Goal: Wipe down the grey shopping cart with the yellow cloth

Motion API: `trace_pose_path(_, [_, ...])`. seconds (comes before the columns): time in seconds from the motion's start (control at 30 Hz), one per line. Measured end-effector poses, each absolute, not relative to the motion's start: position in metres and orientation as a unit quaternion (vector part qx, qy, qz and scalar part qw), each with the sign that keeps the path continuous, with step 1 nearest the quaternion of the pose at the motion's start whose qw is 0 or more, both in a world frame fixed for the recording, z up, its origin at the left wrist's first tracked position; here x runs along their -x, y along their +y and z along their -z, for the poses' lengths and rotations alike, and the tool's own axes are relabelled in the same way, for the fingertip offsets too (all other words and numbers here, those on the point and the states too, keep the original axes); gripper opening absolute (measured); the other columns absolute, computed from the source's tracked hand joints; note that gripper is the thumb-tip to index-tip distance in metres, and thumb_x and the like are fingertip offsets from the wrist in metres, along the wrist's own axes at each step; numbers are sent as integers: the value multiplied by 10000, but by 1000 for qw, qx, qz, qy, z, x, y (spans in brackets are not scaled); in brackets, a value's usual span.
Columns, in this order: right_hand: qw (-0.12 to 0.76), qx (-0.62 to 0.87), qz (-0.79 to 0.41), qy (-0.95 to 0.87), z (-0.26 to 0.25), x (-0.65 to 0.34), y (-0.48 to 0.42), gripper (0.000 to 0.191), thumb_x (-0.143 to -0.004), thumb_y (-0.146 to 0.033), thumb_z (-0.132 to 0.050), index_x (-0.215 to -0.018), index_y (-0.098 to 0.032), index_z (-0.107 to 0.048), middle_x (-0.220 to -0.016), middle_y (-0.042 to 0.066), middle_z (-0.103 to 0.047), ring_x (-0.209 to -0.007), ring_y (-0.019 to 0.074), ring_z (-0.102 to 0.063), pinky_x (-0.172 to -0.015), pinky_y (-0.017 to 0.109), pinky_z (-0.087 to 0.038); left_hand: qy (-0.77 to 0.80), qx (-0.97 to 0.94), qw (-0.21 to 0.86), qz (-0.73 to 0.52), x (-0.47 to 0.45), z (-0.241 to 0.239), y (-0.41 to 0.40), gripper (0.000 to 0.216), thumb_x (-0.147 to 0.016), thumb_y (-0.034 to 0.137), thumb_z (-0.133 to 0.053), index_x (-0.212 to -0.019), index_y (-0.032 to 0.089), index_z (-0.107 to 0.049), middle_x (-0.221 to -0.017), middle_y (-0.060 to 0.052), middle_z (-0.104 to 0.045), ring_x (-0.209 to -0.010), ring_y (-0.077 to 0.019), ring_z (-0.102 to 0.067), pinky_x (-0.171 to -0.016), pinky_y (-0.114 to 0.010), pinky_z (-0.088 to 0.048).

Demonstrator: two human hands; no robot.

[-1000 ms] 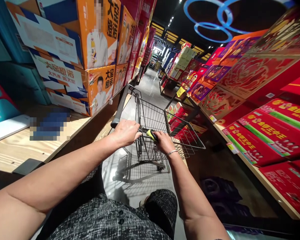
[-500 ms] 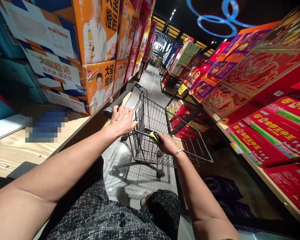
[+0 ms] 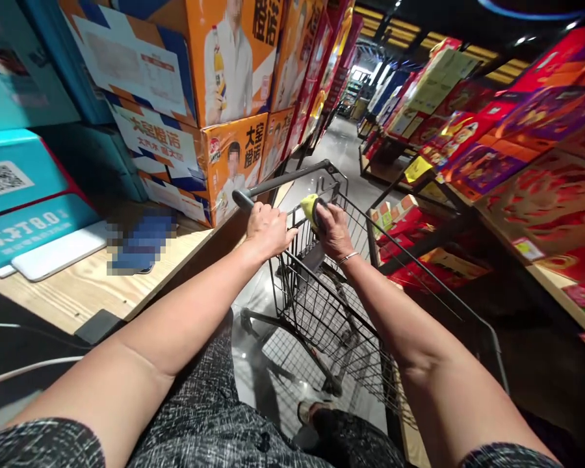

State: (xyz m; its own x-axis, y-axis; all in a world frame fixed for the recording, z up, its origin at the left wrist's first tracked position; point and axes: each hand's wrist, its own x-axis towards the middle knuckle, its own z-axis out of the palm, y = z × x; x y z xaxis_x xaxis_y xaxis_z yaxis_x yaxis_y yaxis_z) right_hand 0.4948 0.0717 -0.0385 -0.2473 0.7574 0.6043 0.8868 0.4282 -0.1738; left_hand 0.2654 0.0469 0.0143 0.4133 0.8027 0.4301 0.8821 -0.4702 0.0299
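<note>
A grey wire shopping cart (image 3: 331,305) stands tilted in front of me in a shop aisle. My left hand (image 3: 269,229) is closed around the cart's dark handle bar (image 3: 287,183) near its left end. My right hand (image 3: 332,229) is closed on a yellow cloth (image 3: 311,209) and presses it against the cart's upper rim, just right of my left hand. A thin bracelet sits on my right wrist. The cart's basket looks bare inside.
Orange and blue cartons (image 3: 209,97) are stacked on a wooden shelf (image 3: 88,286) at my left, with teal boxes (image 3: 19,195) beside them. Red gift boxes (image 3: 521,149) fill the shelves on the right. A glossy aisle floor (image 3: 341,143) runs ahead between displays.
The cart has swung and tipped closer to me, its handle now higher. My right hand with the yellow cloth moved up along the rim, next to my left hand. The view turned left.
</note>
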Motion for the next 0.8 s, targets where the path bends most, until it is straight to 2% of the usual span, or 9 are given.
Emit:
trace_pose_path(0.13, [248,452,134,-846,76,-493,90,518,-887,-177,-525,-1389,-299,-486,-1407,111,-429,-1289,279,-405,-1109,508,-363,-456,851,110,236,-257,0,76,261,-840,287,-589,-1020,177,-743,-972,-97,-716,-975,-298,-554,-947,-485,-328])
trace_pose_path(0.27, [229,423,128,-867,122,-509,93,461,-865,-148,-529,-1305,-278,-571,-1372,102,-471,-1286,276,-419,-1086,505,-395,-427,859,97,265,-251,8,97,324,-751,194,-614,-1043,214,-754,-986,-63,-723,-967,-281,-544,-976,-496,-317])
trace_pose_path(0.4, [151,391,87,-904,171,-528,72,387,-888,-151,-518,-1219,-309,-643,-1265,69,-564,-1203,264,-497,-976,467,-487,-424,854,85,289,-253,11,104,366,-729,167,-607,-1059,228,-755,-996,-50,-726,-983,-277,-538,-1013,-502,-300])
trace_pose_path(0.5, [89,369,102,-920,194,-535,53,346,-931,-171,-502,-1193,-332,-659,-1206,78,-609,-1145,272,-520,-874,445,-514,-421,851,81,301,-255,12,108,398,-717,142,-597,-1073,229,-753,-990,-53,-730,-985,-281,-540,-1013,-505,-305])
trace_pose_path(0.6, [47,334,115,-934,194,-541,51,277,-939,-221,-539,-1141,-358,-671,-1187,60,-631,-1076,254,-519,-836,418,-494,-410,855,72,309,-255,12,115,431,-701,139,-599,-1092,242,-750,-998,-50,-734,-993,-291,-541,-1009,-520,-310])
trace_pose_path(0.7, [39,328,119,-936,171,-548,70,194,-936,-251,-565,-1061,-337,-686,-1212,33,-614,-1096,241,-484,-874,417,-452,-401,860,60,308,-254,11,125,451,-697,139,-588,-1104,244,-749,-999,-47,-738,-987,-291,-546,-1006,-533,-312])
trace_pose_path(0.8, [114,378,139,-908,129,-553,104,180,-944,-230,-546,-1020,-294,-696,-1218,35,-592,-1163,250,-443,-935,438,-415,-398,865,53,301,-254,10,135,475,-690,148,-576,-1120,257,-746,-1024,-43,-738,-998,-294,-543,-1015,-548,-303])
